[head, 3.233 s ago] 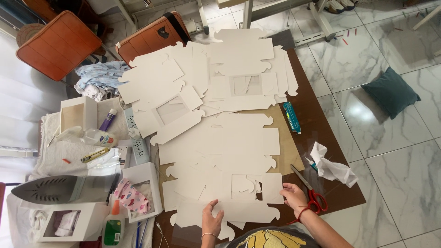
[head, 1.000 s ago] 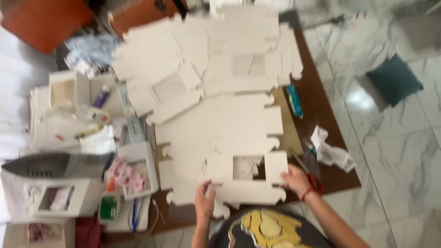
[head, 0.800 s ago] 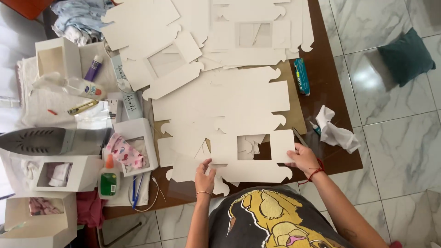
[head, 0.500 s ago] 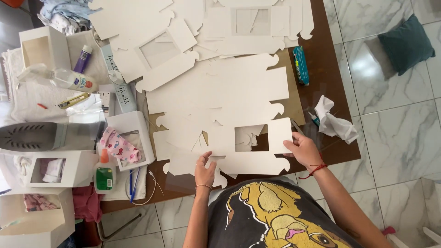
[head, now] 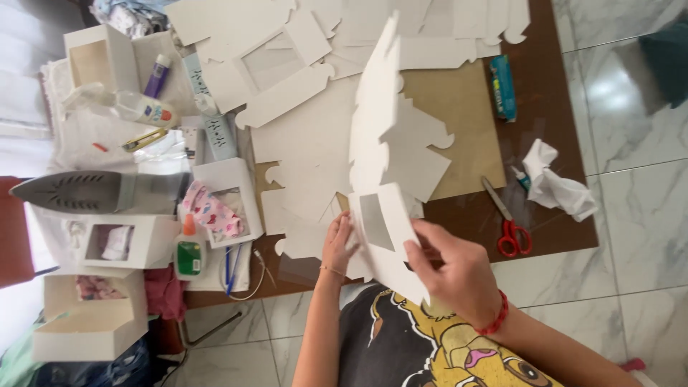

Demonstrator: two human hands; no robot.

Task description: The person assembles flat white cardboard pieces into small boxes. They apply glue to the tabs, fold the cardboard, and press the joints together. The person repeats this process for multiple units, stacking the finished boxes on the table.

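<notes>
Lifting the white die-cut box blank (head: 387,165) off the pile, I have it standing nearly on edge above the bench (head: 552,143), its window cut-out facing me near the lower end. My right hand (head: 451,276) has a clenched grip on the blank's near panel, thumb over the front, while my left hand (head: 338,244) lies flat with fingers spread on the sheets below, beside the blank's lower edge, pressing rather than grasping anything. By my reading the work is at an early stage for this piece: the blank is picked free but no flap looks folded or locked yet, and many more flat blanks (head: 308,143) lie spread across the bench. Finished window boxes (head: 122,240) stand at the left edge, so some pieces appear done already. The scissors (head: 507,222) with red handles, a crumpled white paper (head: 555,183) and a glue bottle (head: 189,251) lie untouched nearby. Compared with half a second ago, the blank was lying flat with both my hands resting on its near edge; now it is tipped up steeply, uncovering a brown board (head: 466,122) beneath, and my right hand has moved from the sheet's right tab to its window panel.
</notes>
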